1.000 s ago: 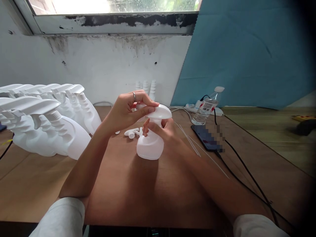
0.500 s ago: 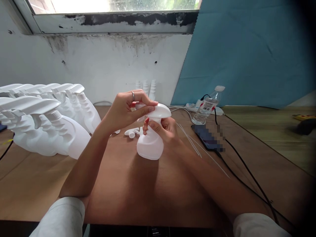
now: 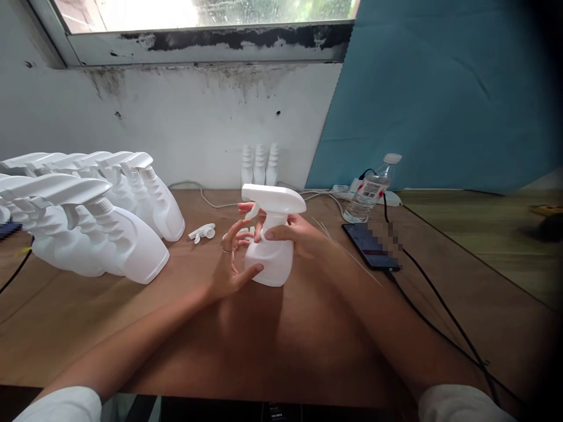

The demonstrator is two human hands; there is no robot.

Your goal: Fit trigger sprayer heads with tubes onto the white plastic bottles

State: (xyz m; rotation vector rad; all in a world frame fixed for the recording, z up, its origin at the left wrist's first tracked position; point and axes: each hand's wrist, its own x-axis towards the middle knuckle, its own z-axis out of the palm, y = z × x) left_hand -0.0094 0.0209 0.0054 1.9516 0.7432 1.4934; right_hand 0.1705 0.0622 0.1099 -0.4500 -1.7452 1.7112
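Observation:
A white spray bottle (image 3: 271,261) stands upright over the middle of the table, its trigger head on and its nozzle end pointing left. Around its neck, just beneath the head, my right hand (image 3: 301,233) is closed. My left hand (image 3: 235,258) is at the bottle's left side with fingers spread, the thumb in front of the lower body and the fingertips near the trigger. Whether its thumb touches the bottle, I cannot tell. A loose white trigger sprayer part (image 3: 203,232) lies left of the hands; another white piece is partly hidden behind my left fingers.
Several white spray bottles (image 3: 141,246) stand in rows at the left. Empty-looking white bottles (image 3: 259,166) are by the wall. At the right are a clear water bottle (image 3: 369,190), a phone (image 3: 367,243) with a black cable (image 3: 433,293), and thin white tubes (image 3: 358,262).
My left hand has come off the top of the spray head and moved down to the bottle's left side, its fingers spreading. My right hand keeps its hold on the neck.

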